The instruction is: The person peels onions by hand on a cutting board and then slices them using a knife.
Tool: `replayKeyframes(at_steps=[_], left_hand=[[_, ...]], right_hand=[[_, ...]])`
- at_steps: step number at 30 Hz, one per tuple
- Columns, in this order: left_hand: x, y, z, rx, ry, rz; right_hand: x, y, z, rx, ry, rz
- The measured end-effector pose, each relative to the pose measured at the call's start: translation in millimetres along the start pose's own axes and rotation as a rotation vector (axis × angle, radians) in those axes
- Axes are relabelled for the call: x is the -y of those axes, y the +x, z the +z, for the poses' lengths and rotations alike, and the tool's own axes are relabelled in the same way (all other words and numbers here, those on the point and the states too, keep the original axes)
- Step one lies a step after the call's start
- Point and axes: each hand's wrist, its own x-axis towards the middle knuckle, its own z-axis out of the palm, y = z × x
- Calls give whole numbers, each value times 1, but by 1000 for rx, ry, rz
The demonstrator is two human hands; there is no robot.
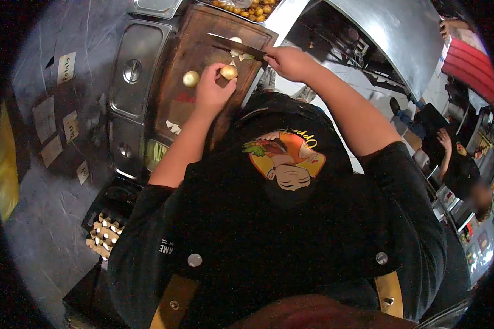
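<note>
I count two hands in the upper middle of the frame; the left hand (209, 90) is curled around one onion (229, 72), over the wooden board (173, 101); the right hand (291, 63) is clamped on one knife (233, 45); one second onion (191, 79) lies left of them; two lidded steel pans (141, 66) stand at upper left; one co-worker (449, 151) appears at right, above pale floor tiles (335, 88).

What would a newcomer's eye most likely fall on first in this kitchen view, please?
Probably the colourful print on the black apron, in the middle of the view. Above it, the right hand grips a knife over the wooden cutting board, while the left hand holds an onion. The pale egg carton also stands out at lower left.
</note>
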Motion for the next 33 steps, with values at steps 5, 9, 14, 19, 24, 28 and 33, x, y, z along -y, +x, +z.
replayKeyframes(at_steps=[5, 9, 14, 19, 24, 28, 33], left_hand=[[9, 1, 13, -97, -67, 136], [-1, 0, 11, -126, 52, 114], [-1, 1, 14, -138, 68, 159], [0, -1, 16, -194, 70, 144], [9, -2, 9, -193, 221, 163], [17, -1, 11, -81, 204, 119], [18, 4, 23, -99, 207, 231]], right_hand=[[11, -23, 13, 7, -12, 19], [26, -38, 13, 56, -2, 58], [41, -44, 8, 103, -38, 68], [45, -45, 6, 101, -66, 74], [48, -44, 15, 80, -24, 28], [57, -42, 8, 221, -26, 132], [35, -47, 15, 128, -29, 86]])
